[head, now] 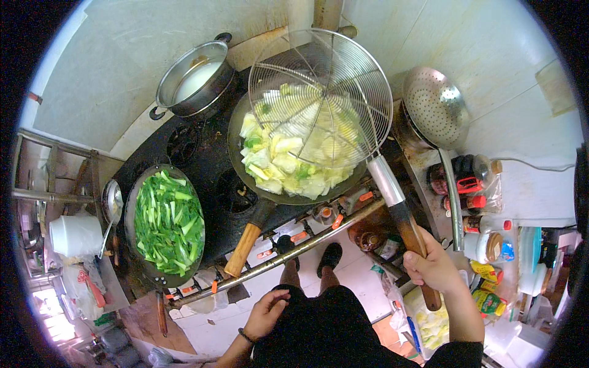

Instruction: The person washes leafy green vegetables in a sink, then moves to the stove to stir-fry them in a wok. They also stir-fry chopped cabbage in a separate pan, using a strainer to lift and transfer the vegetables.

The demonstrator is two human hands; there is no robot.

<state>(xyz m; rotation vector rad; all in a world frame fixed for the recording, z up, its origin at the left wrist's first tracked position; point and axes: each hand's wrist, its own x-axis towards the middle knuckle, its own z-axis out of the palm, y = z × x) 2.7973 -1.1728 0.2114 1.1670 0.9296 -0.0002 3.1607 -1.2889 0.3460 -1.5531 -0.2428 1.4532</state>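
My right hand (432, 267) grips the wooden handle of a large wire spider strainer (385, 177). The strainer's round mesh covers part of a wok (235, 138) from my viewpoint; whether they touch, I cannot tell. Chopped napa cabbage (276, 163) fills that wok, and its wooden handle (243, 248) points towards me. My left hand (267, 313) hangs near my thigh, fingers loosely curled, holding nothing. To the left, a second wok (133, 225) holds chopped leafy greens (168, 225).
Behind sits a two-handled metal pot (214, 89) with whitish liquid. A perforated ladle (435, 108) rests at the right, above several condiment bottles (476, 202). The stove's metal front rail (317, 237) runs before me, beside orange-handled gas valves (338, 221). Cut cabbage (432, 322) lies at lower right.
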